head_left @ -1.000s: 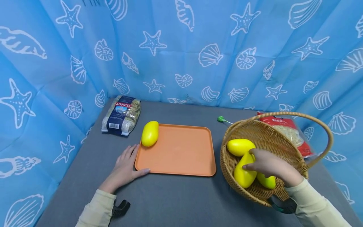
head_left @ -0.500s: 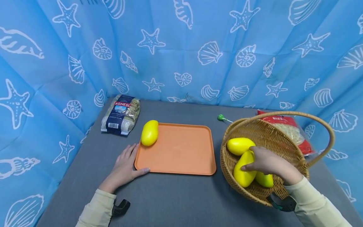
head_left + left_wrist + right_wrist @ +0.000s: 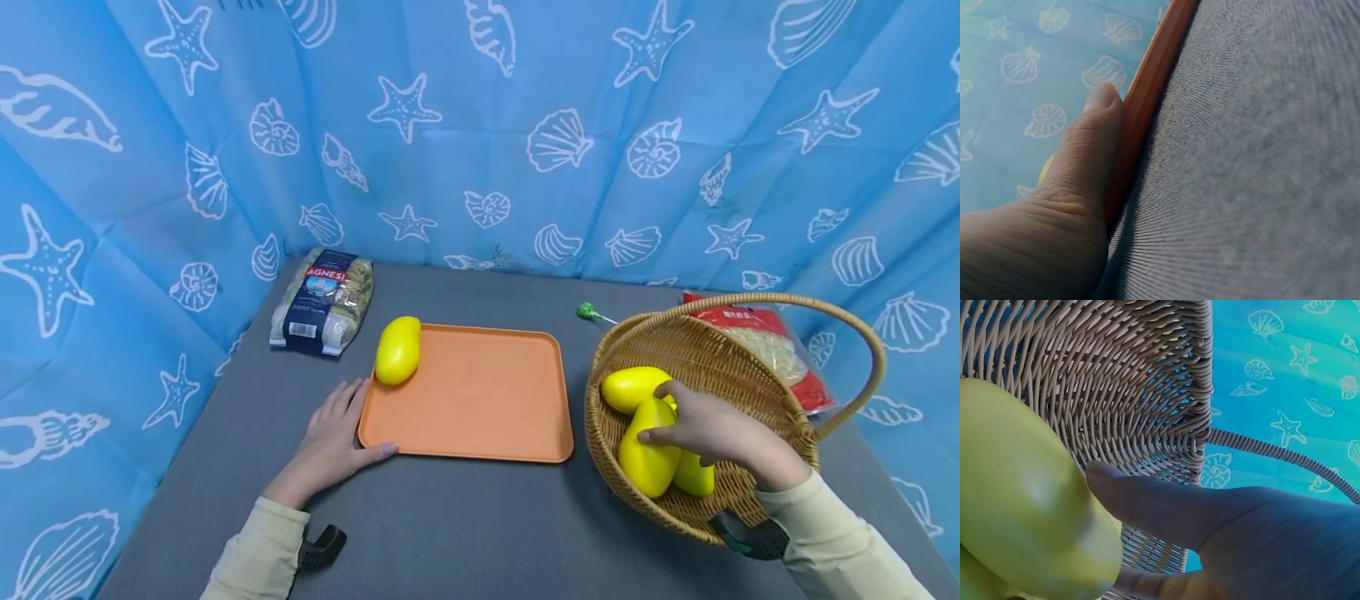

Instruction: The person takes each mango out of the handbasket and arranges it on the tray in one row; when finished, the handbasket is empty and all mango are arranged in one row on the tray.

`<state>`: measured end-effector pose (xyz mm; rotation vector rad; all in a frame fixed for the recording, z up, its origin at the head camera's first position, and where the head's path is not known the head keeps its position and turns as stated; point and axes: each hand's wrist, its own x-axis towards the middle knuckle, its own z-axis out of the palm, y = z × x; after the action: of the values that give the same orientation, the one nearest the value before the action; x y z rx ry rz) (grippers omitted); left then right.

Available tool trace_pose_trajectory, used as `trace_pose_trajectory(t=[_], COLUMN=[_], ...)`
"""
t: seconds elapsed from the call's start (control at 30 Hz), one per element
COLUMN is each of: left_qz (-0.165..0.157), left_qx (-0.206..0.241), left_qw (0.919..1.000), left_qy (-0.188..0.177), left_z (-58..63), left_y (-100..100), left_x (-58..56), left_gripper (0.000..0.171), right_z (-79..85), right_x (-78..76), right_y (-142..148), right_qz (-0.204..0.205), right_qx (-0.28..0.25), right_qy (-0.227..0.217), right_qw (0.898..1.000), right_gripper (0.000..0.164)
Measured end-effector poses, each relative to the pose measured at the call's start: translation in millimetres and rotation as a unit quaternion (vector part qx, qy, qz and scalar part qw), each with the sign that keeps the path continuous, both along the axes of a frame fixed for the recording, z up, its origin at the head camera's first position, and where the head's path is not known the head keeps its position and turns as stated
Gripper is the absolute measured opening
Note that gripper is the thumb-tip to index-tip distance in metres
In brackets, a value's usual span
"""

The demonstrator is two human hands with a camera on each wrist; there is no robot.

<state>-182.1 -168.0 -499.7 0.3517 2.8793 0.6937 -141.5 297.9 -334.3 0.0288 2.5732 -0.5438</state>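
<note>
My right hand [image 3: 716, 433] is inside the wicker basket [image 3: 705, 350] and grips a yellow mango [image 3: 645, 457], fingers over its top. In the right wrist view the thumb [image 3: 1166, 506] lies against the mango [image 3: 1022, 500], with the basket [image 3: 1129, 381] weave behind. A second mango [image 3: 628, 388] and a third mango [image 3: 696, 477] lie beside it. My left hand [image 3: 330, 442] rests flat on the table at the front-left corner of the orange tray [image 3: 480, 392]. Its thumb [image 3: 1085, 156] lies along the tray [image 3: 1147, 94] edge. Another mango [image 3: 397, 350] sits on the tray's far-left corner.
A pasta bag [image 3: 322, 302] lies at the back left of the grey table. A red noodle bag [image 3: 765, 342] sits behind the basket, and a green lollipop [image 3: 587, 312] lies near the back. Blue seashell cloth walls in the table on three sides.
My right hand has raised the gripped mango slightly inside the basket. The left hand and the tray have stayed still.
</note>
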Motion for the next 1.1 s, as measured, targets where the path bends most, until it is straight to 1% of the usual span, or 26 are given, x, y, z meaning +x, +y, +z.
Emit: trace_pose_trajectory(t=[0.13,0.27,0.37,0.53,0.6,0.77,0.93,1.0,1.1], left_qz=[-0.003,-0.002,-0.001,-0.001,-0.001,-0.002,-0.005,-0.006,-0.007], left_qx=[-0.003,0.0,0.0,-0.001,0.001,0.002,0.001,0.002,0.003], left_qw=[1.0,1.0,1.0,1.0,1.0,1.0,1.0,1.0,1.0], left_qy=[0.001,-0.001,-0.002,-0.002,0.0,-0.004,-0.006,-0.003,0.0], left_z=[0.3,0.2,-0.2,0.0,0.5,-0.1,-0.5,-0.1,0.5], left_y=[0.5,0.5,0.0,-0.2,-0.2,0.2,0.0,-0.2,-0.1], left_x=[-0.8,-0.3,0.0,0.4,0.7,0.7,1.1,1.1,0.7], left_gripper=[0.115,0.115,0.115,0.116,0.116,0.116,0.116,0.115,0.115], right_z=[1.0,1.3,0.9,-1.7,-2.8,-3.7,-2.4,-1.9,-1.4], right_x=[2.6,2.9,2.1,0.7,0.5,1.3,3.9,4.9,6.3], right_y=[-1.0,-2.0,-2.0,0.3,1.1,1.9,2.3,2.5,2.9], right_qz=[-0.015,-0.011,-0.003,0.04,0.052,0.056,0.066,0.065,0.055], right_qx=[-0.025,-0.032,-0.033,-0.017,-0.01,-0.003,0.007,0.002,-0.018], right_qy=[-0.018,-0.023,-0.018,0.015,0.023,0.02,0.032,0.033,0.022], right_qw=[0.999,0.999,0.999,0.999,0.998,0.998,0.997,0.997,0.998], right_gripper=[0.085,0.083,0.081,0.082,0.084,0.086,0.086,0.086,0.088])
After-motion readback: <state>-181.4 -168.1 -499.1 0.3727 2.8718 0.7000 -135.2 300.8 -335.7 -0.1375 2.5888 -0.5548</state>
